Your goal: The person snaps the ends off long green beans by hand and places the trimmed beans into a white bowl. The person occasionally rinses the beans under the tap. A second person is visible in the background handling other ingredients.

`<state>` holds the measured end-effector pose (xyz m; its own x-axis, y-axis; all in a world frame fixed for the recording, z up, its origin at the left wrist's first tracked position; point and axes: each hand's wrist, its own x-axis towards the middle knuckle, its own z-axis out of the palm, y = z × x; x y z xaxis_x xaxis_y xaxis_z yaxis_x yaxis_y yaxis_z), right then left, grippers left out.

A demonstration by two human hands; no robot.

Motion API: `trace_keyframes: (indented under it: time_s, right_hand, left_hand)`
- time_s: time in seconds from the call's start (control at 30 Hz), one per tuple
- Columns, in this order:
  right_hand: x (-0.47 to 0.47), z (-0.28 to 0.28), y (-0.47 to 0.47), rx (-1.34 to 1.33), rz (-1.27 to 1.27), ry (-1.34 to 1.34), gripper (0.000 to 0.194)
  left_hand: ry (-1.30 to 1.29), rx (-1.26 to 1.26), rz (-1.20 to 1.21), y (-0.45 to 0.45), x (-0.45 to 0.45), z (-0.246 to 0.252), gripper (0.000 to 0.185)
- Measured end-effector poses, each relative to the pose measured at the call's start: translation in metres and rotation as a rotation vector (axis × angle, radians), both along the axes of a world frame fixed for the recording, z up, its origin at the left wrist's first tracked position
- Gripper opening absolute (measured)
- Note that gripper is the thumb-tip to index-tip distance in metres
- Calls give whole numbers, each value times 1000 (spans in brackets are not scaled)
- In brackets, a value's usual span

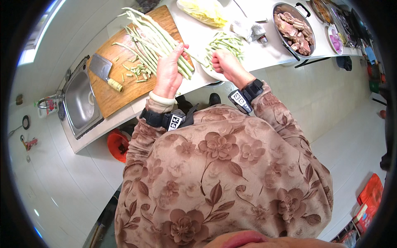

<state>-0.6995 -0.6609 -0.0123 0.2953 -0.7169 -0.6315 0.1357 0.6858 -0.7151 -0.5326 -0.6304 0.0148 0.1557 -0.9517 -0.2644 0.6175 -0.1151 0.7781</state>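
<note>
My left hand (170, 69) grips a bunch of long yardlong beans (152, 29) above the right part of the wooden cutting board (124, 99). One bean sticks out of this bunch towards my right hand (228, 65). Its fingers are curled over the near left part of a heap of snapped bean pieces (228, 43); whether a piece is inside them is hidden. Under the heap lies a white plate (214, 73). Short bean ends (142, 70) are scattered on the board, and a cleaver (104, 69) with a pale handle rests at its left.
Left of the board is a steel sink (81, 102). Beyond the plate lie a napa cabbage (204, 11) and a crumpled pale cloth (243, 30). A metal pan of raw meat (296, 34) stands to the right, its handle over the counter edge. Below hangs a red bucket (115, 145).
</note>
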Motion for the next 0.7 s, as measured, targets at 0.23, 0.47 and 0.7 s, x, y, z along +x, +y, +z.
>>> trace_keyframes:
  time_s: [0.23,0.47,0.7]
  right_hand:
    - [6,24,6,32,366,-225,19]
    - [-4,-3,8,-42,179,25,17]
    - [6,-28,-11,170,-177,-212,14]
  left_hand:
    - [-25,159,-169,-1,0,-17,19]
    - [-109,87,-26,-5,1,-19,14]
    - [-95,45,-56,3,-10,-14,12]
